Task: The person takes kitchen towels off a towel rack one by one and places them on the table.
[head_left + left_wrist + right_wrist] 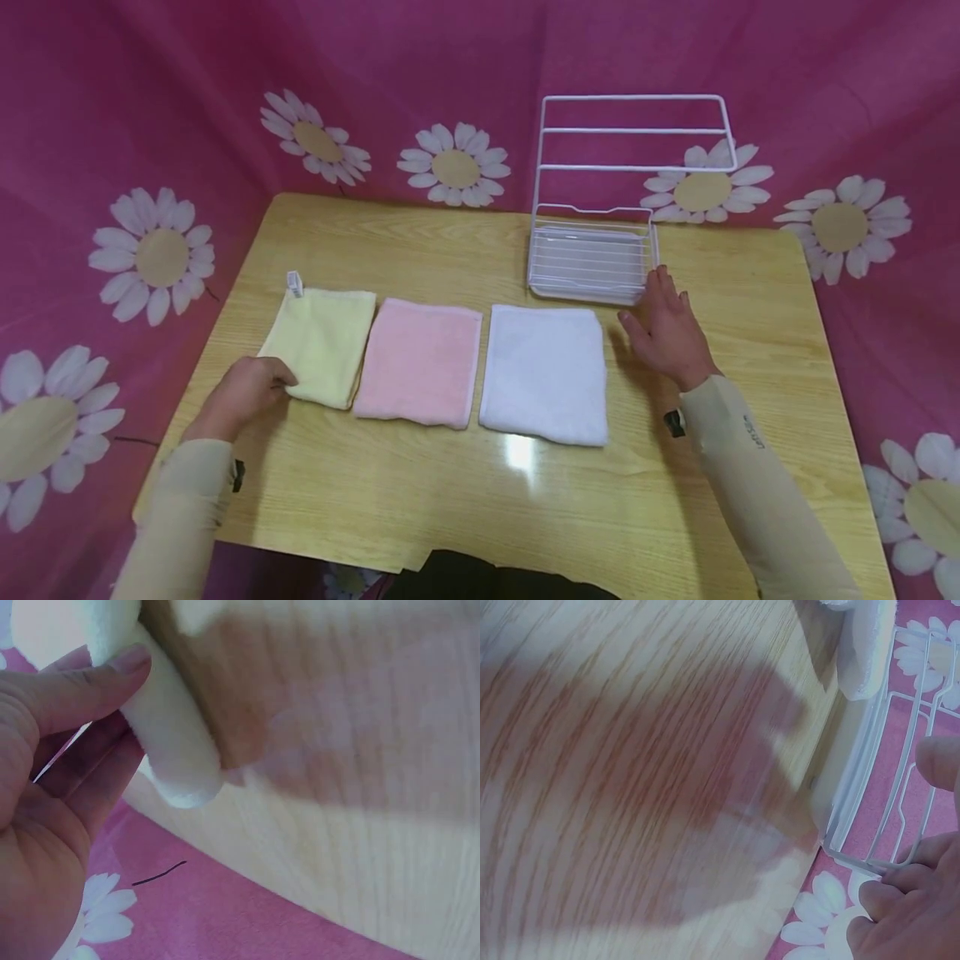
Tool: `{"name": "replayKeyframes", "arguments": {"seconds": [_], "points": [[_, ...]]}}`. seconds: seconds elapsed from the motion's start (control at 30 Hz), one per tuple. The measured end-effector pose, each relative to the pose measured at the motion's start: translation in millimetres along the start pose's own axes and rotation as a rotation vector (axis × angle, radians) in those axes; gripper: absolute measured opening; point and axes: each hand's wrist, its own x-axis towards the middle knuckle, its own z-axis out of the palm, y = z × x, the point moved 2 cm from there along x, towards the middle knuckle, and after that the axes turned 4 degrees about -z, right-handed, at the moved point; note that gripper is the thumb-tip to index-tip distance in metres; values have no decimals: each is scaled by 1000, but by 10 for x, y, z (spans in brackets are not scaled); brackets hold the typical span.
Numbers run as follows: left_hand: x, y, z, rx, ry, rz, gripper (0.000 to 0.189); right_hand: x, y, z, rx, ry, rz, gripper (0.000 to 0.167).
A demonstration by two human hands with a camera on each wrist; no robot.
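My left hand (243, 390) pinches the near left edge of the folded yellow towel (324, 343), which lies at the left of the table with a small white tag (295, 284) at its far corner. The left wrist view shows thumb and fingers on either side of the towel's rounded fold (176, 742). Beside the white wire rack (588, 296), my right hand (670, 333) has its fingers extended, the fingertips right at the rack's right corner. A folded pink towel (420, 363) lies in the middle, and a folded white towel (546, 373) sits to its right, in front of the rack.
The wooden table (442, 492) carries everything. Tall rails (637, 131) rise from the rack at the back, over a shallow tray (577, 250). A magenta cloth (465, 58) with daisies hangs close behind the table and along both sides.
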Motion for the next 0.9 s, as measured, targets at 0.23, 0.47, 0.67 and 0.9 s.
{"name": "replayKeyframes", "arguments": {"seconds": [0.23,0.47,0.67,0.9], "points": [[-21,23,90,-15,18,-12,17,-44,6,-25,-2,10,1,83],[-63,43,108,-16,55,111,18,-67,3,-9,3,12,11,83],[8,131,-22,2,-21,64,17,-26,-2,-33,9,8,16,81],[217,467,-316,80,121,133,24,-46,-83,-134,35,19,-7,81]]}}
